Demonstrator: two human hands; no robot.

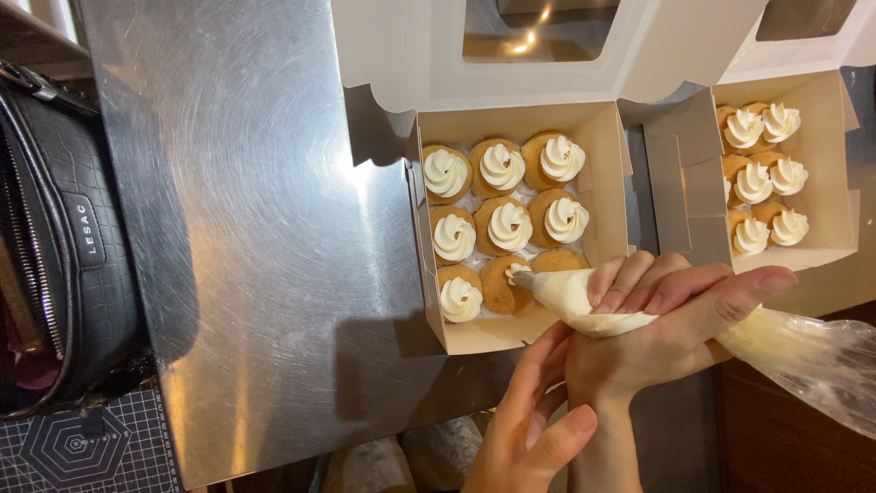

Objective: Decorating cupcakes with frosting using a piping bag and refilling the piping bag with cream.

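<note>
Bare steel worktop (265, 228) left of near box (520, 342): wide passage. Black bag (64, 228) blocks far left edge. Raised lid (411, 55) walls box rear. Second box (821, 164) just right; narrow gap between 2 boxes.
</note>
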